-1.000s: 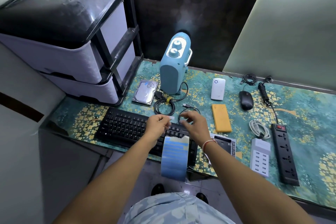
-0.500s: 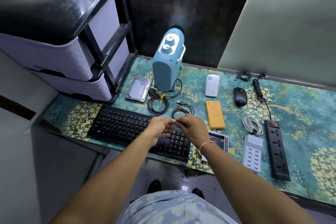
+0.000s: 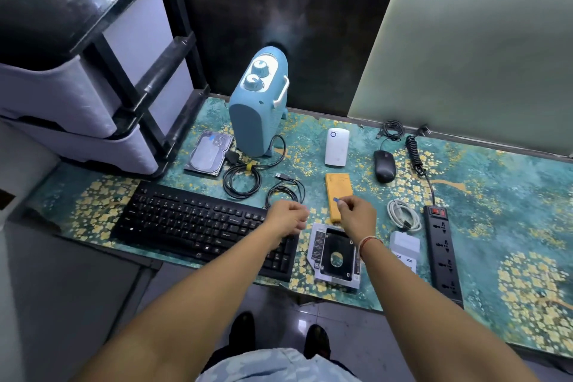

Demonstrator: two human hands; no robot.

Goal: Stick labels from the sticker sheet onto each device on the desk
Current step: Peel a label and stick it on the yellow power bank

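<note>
My right hand (image 3: 356, 214) pinches a small blue label (image 3: 335, 200) over the yellow device (image 3: 338, 189) on the table (image 3: 496, 195). My left hand (image 3: 286, 219) is curled; what its grip holds, I cannot tell. No writing is legible.

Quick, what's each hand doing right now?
Left hand: fingers curled; whether it holds anything cannot be told.
Right hand: pinching a small blue label over the yellow device.

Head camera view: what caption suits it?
Right hand pinches a small blue label over the yellow device.
</note>
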